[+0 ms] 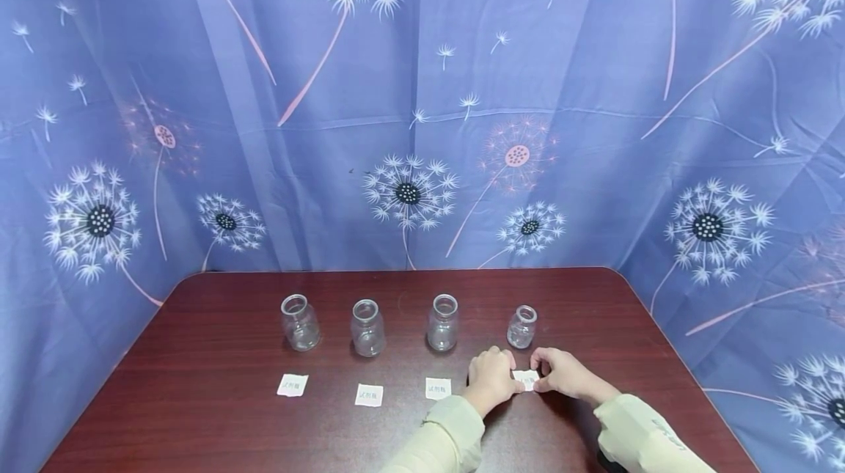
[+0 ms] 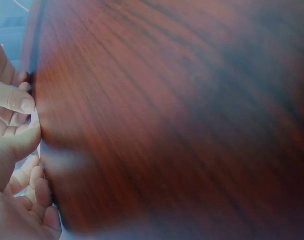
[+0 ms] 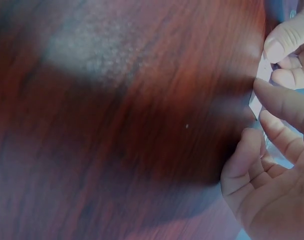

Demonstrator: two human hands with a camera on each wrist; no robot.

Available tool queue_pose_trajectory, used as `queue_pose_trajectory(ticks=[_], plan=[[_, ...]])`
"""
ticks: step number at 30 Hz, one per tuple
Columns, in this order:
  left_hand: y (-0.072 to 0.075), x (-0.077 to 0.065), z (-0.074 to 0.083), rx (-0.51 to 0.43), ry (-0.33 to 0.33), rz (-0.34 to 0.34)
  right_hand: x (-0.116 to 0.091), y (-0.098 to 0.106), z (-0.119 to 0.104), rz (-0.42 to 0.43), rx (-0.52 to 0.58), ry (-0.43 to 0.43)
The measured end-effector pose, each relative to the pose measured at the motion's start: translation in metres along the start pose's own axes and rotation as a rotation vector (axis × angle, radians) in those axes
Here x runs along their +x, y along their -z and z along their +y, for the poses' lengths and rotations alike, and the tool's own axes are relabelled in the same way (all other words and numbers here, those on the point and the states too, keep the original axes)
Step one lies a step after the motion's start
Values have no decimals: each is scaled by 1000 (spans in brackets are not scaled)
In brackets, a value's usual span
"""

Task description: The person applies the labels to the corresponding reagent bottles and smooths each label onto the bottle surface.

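four clear glass jars, upright, mouths uncovered, in a loose row across the dark red wooden table [image 1: 198, 392]: first jar [image 1: 301, 326], second jar [image 1: 368, 330], third jar [image 1: 443, 325], and, at the right end, the smallest jar [image 1: 521, 328].

four white paper slips, each bearing printed characters, one on the near side of each jar: first slip [image 1: 293, 385], second slip [image 1: 369, 395], third slip [image 1: 439, 389], fourth slip [image 1: 526, 380]. slips and jars stay apart; the spacing suggests one slip is meant to read with one jar, and the near side keeps the print facing me.

one slip in hand: the fourth, just in front of the smallest jar, between my two hands. whether it lies flat on the wood or is slightly raised, i cannot tell.

left hand [image 1: 491, 378]: narrow, thumb and forefinger pinching the slip's left edge; it reaches in from just beside the third slip.

right hand [image 1: 561, 373]: likewise narrow, pinching the right edge, the other fingers curled loosely. holding by opposite edges probably lets me square so light a piece without covering its print.

two pale sleeves [image 1: 455, 425], one per arm, cuffs well behind the fingers.
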State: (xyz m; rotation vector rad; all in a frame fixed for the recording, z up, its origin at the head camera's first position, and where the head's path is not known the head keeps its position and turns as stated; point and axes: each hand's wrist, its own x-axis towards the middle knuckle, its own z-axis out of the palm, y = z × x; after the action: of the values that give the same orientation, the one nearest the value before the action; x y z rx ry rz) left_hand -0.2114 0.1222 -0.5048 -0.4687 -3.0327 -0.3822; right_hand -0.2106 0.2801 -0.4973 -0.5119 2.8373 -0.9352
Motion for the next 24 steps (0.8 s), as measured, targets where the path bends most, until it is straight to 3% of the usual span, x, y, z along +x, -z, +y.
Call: queue_pose_trajectory(ticks=[13, 24], plan=[[-2, 1, 3, 3, 0, -27, 0, 0, -5, -8, -44, -1], [2, -3, 3, -23, -33, 1, 0, 1, -3, -35, 55, 3]])
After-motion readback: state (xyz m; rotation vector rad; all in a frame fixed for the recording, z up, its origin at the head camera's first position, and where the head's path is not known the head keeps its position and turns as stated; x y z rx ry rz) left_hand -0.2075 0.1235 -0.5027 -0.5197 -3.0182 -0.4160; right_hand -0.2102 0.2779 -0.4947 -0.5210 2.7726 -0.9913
